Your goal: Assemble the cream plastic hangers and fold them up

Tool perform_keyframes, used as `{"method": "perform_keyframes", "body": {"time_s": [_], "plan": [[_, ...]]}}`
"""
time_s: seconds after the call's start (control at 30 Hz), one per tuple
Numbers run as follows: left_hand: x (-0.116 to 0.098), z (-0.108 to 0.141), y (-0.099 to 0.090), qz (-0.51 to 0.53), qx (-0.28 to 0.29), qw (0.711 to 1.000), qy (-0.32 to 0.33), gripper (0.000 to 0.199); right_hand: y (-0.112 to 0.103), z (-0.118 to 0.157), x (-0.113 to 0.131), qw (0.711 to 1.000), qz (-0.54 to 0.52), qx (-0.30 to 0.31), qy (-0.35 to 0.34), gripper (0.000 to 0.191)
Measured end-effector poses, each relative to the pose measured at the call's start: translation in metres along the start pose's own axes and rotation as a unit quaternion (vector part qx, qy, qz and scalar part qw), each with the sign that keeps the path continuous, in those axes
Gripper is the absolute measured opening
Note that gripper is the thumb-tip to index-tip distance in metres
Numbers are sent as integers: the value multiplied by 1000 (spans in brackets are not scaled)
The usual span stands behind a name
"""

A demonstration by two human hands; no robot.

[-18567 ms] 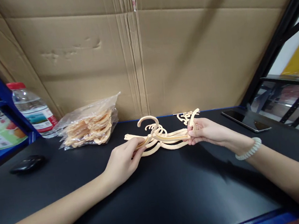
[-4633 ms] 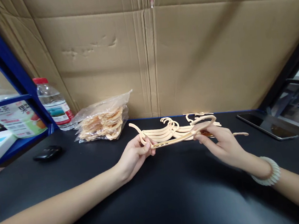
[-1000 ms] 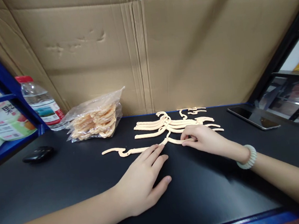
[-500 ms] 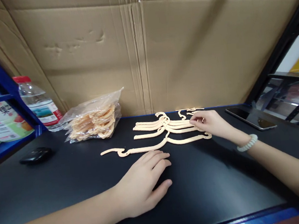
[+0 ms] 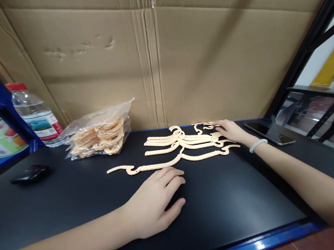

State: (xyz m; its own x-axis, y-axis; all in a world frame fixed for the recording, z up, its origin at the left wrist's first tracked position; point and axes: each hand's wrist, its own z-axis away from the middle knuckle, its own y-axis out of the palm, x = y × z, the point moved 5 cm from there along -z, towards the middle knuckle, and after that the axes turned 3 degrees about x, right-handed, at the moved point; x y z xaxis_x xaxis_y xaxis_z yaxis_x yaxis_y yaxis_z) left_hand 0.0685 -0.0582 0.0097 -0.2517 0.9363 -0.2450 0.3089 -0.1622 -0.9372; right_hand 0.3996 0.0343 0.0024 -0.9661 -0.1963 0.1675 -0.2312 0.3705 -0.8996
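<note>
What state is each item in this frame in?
Clear red-capped bottle: capped, upright.
Clear plastic bag: filled.
Black phone: flat, screen dark.
Nearest peach plastic hanger: flat, arms spread.
Hangers behind it: flat, overlapping.
Left hand: palm down, empty.
Right hand: fingers bent, grip unclear.

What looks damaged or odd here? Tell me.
The cardboard is creased and dented at upper left. The front hanger also looks odd: it has hooked pieces at both ends, while the hangers behind it show bare left ends. Nothing looks spilled.
</note>
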Motion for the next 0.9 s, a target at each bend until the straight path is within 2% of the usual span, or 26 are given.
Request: {"method": "perform_keyframes", "body": {"time_s": [0.13,0.23,0.43,0.67,0.8,0.9], "plan": [[-3,-1,-1,1,-4,1000,1,27,8,-5,5,999,1,20,-25,39],[-4,0,-1,-7,6,1000,-5,27,10,-6,11,999,1,29,-35,35],[-3,0,0,-5,4,1000,-3,28,6,-7,14,999,15,26,-34,27],[-3,-1,0,-1,3,1000,-3,27,6,-9,16,996,42,45,-72,23],[-3,-1,-1,1,-3,1000,4,27,3,-7,21,995,39,34,-84,23],[-2,-1,-1,5,-9,1000,1,27,-6,-4,22,996,25,2,-81,20]]}}
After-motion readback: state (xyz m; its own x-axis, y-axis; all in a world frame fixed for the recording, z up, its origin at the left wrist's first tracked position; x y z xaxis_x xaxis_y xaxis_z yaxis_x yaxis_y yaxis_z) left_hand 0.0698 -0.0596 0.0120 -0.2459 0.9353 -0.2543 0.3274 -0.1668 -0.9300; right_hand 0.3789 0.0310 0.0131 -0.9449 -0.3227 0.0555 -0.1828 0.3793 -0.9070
